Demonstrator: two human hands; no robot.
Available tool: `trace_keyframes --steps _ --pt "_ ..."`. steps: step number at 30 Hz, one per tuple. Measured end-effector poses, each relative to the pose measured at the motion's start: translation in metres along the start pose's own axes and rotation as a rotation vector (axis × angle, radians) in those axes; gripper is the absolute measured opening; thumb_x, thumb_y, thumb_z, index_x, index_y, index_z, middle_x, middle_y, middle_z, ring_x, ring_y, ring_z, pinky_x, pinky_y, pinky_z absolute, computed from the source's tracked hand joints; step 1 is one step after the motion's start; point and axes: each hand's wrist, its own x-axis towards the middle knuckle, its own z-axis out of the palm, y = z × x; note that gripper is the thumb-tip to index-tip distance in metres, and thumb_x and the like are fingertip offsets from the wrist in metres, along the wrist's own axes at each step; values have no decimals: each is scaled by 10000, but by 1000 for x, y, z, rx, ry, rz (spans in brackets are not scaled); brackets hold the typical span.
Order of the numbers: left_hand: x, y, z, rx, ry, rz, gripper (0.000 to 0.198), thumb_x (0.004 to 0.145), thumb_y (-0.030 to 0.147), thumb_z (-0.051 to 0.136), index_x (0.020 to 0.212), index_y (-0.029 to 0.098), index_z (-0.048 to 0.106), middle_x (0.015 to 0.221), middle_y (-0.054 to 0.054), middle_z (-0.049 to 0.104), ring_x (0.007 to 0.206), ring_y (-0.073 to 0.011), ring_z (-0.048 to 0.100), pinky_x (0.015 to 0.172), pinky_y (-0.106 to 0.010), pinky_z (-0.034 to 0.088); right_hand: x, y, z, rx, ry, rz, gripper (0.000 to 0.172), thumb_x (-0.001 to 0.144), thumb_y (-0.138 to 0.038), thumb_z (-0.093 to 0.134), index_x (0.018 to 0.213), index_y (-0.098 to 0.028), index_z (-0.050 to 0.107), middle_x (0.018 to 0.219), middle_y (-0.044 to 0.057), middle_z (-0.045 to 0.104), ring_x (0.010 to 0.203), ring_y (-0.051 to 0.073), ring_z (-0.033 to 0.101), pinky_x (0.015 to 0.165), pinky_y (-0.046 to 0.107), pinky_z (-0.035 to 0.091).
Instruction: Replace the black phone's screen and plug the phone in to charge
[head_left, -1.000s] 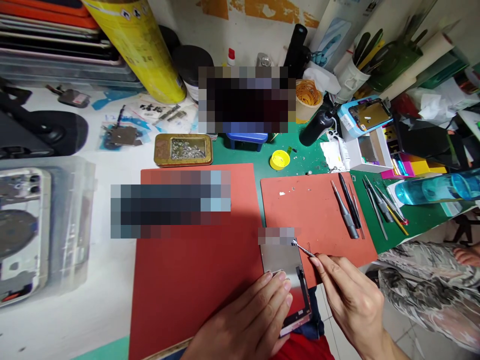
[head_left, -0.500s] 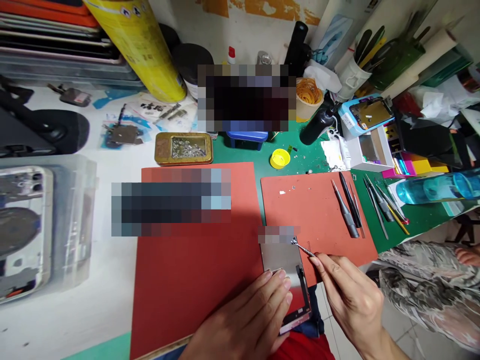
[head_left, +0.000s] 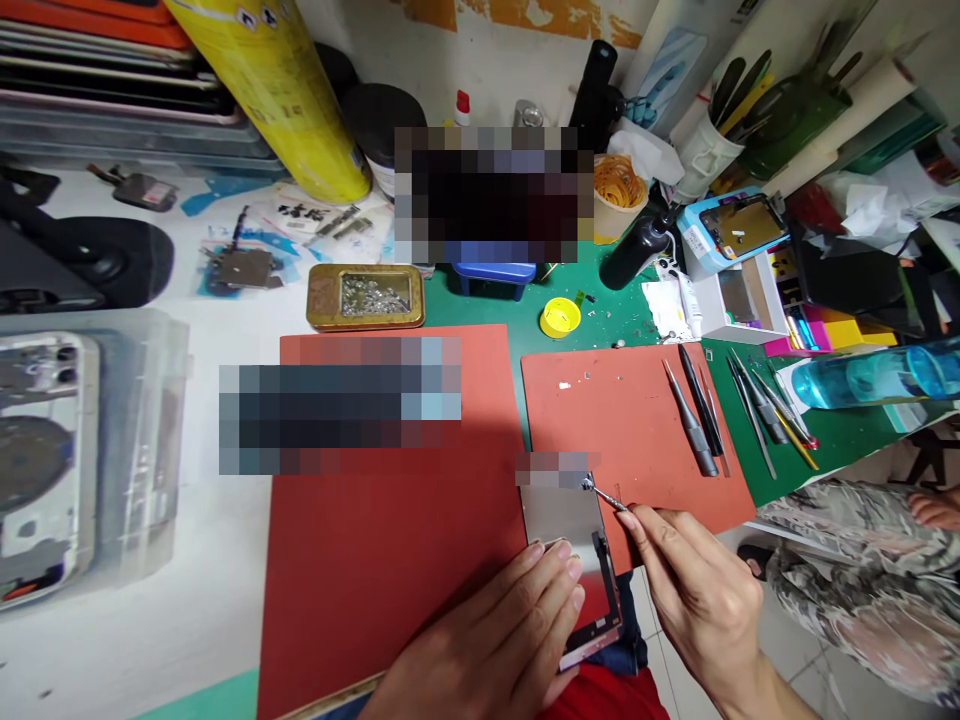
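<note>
My left hand (head_left: 491, 625) lies with its fingers together across a phone screen (head_left: 556, 515) and holds it. The screen's silver back faces up, with a black strip along its right and lower edges; its top end is blurred out. A thin metal tool (head_left: 607, 497) is pinched in my right hand (head_left: 701, 580), thumb against the fingers. Its tip touches or hovers over the screen's upper right corner, near a small dark part; I cannot tell which. Beneath the screen's upper part are the two red mats (head_left: 390, 560).
Screwdrivers (head_left: 690, 420) and tweezers (head_left: 752, 415) lie at the right. A tin of screws (head_left: 322, 297) and a yellow cap (head_left: 559, 317) stand behind the mats. At left is a clear tray (head_left: 161, 450) with a phone housing. Another person's patterned clothing (head_left: 840, 560) shows at right.
My hands, the screen and the tool stay nearly in place. The view shifts very slightly, and the other person's clothing at right has moved a little.
</note>
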Motion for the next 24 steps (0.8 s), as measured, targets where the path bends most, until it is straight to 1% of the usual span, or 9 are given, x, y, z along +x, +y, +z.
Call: trace_keyframes --steps 5,8,11,17,20,24 --pt "1 0 -2 1 -23 -3 441 1037 343 713 1369 53 708 1440 -136 722 1453 -300 594 1379 -481 260 -2 2 2 2 -5 15 237 984 11 703 1177 -116 755 907 47 761 755 132 700 768 262 561" --pt "0 0 -2 -7 -8 -2 454 1029 348 721 1371 51 703 1445 -138 717 1471 -307 576 1371 -478 286 -2 2 3 0 1 12 223 975 13 719 1163 -100 758 895 47 750 748 122 682 770 252 550" --pt "1 -1 -4 -5 -28 -3 422 1055 334 678 1374 59 701 1443 -132 718 1463 -294 586 1364 -468 303 -2 1 3 -8 0 2 221 971 25 718 1158 -87 757 902 56 749 759 124 676 779 252 546" --pt "5 -2 -7 -7 -37 -15 364 1100 292 593 1356 62 711 1414 -114 741 1403 -259 644 1377 -457 256 -2 0 4 -25 15 -3 219 966 28 723 1151 -84 762 906 66 753 761 132 672 780 261 543" --pt "5 -2 -7 3 -35 -4 369 1101 304 589 1353 64 713 1410 -112 746 1389 -264 657 1376 -466 255 -1 0 4 -25 13 -6 223 967 23 725 1158 -88 759 905 65 751 754 133 670 772 264 543" --pt "4 -2 -7 15 -36 -6 372 1095 312 602 1358 74 713 1430 -104 736 1418 -262 635 1375 -456 267 -1 0 5 -23 6 4 203 978 6 723 1153 -93 752 891 59 744 745 133 668 770 267 539"
